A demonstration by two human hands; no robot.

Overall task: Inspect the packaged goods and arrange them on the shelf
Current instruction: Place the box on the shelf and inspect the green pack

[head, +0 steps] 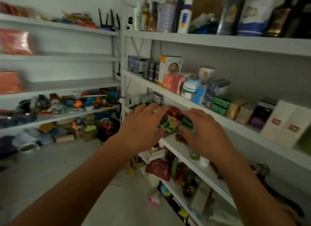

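From my end both hands are spread wide, holding nothing: left hand [143, 124] and right hand [203, 133] flank the small green-and-tan cardboard box [169, 123] and red foil packet [175, 112] sitting on the white shelf board [183, 151]. Looks like the arranging step; next I'd grip and straighten them

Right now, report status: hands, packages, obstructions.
Left hand open, right hand open. Red packet and green-and-tan box between them at shelf edge. Contact blurred, cannot tell. Nothing blocking.
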